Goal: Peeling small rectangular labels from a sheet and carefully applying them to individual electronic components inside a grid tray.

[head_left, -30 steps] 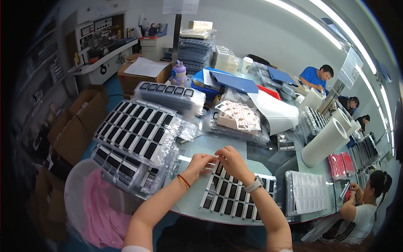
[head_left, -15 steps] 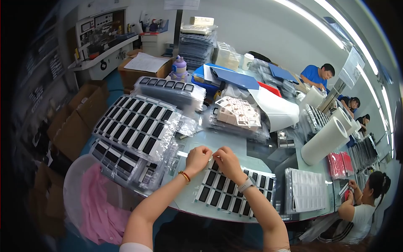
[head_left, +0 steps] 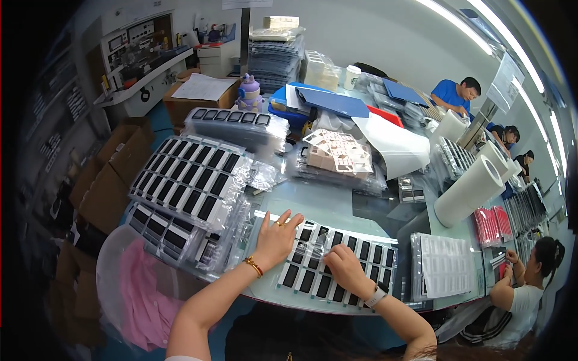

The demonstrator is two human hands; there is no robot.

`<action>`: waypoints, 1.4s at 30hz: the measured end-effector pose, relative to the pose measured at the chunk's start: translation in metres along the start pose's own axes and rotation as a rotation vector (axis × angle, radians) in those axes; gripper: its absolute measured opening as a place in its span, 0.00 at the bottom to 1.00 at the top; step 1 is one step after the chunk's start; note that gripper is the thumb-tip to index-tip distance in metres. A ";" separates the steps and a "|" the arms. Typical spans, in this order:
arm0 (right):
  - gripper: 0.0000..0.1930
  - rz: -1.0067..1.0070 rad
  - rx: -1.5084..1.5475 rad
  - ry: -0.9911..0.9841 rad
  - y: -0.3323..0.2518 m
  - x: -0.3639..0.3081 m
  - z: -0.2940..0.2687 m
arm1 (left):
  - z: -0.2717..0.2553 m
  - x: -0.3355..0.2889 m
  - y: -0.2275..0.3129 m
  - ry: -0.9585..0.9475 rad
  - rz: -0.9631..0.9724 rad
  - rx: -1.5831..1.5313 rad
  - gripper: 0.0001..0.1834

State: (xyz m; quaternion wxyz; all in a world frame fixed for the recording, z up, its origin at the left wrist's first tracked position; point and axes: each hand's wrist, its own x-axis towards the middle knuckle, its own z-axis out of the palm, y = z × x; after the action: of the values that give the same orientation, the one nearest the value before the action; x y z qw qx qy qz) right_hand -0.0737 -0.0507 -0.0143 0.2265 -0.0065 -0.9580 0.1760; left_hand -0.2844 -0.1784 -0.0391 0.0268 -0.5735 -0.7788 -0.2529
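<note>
A clear tray [head_left: 317,283] holding rows of black-faced, white-edged rectangular pieces lies flat on the table before me. At its upper left corner, my left hand [head_left: 278,239] rests with fingers stretched and apart, holding nothing. Over the middle of the tray my right hand [head_left: 349,272] is closed in a pinch. A thin piece of clear film [head_left: 311,248] stretches from its fingertips toward the left hand, above the pieces. The film's edges are hard to make out.
Stacked trays of similar pieces [head_left: 186,180] stand at the left. White-covered trays [head_left: 444,265] lie right of the tray, and a large white roll [head_left: 466,195] stands behind them. A clear bin with pink cloth [head_left: 141,295] is at the lower left. A co-worker [head_left: 524,283] sits at the right.
My hands, pinched together at the tray's upper edge before, have come apart. The left has opened and moved slightly down-left; the right has moved down and right over the tray.
</note>
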 end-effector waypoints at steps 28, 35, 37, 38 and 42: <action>0.18 0.001 -0.195 0.172 -0.024 0.034 -0.021 | -0.030 -0.037 0.039 0.483 0.058 -0.322 0.23; 0.05 -0.051 -0.160 0.092 -0.007 0.067 0.009 | -0.023 -0.080 0.078 0.049 0.188 -0.044 0.29; 0.05 -0.089 -0.122 0.071 -0.008 0.063 0.009 | -0.020 -0.079 0.074 0.040 0.169 0.014 0.31; 0.05 -0.086 -0.116 0.063 -0.011 0.057 0.008 | -0.019 -0.080 0.073 0.026 0.160 0.019 0.32; 0.06 -0.041 -0.083 -0.044 -0.021 0.022 0.000 | -0.017 -0.081 0.072 0.042 0.137 0.001 0.33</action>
State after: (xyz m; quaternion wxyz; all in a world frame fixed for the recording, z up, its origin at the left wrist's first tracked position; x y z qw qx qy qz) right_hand -0.0924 -0.0686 0.0023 0.2082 0.0076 -0.9692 0.1316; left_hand -0.1952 -0.2416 -0.0254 0.0608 -0.6201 -0.7369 -0.2621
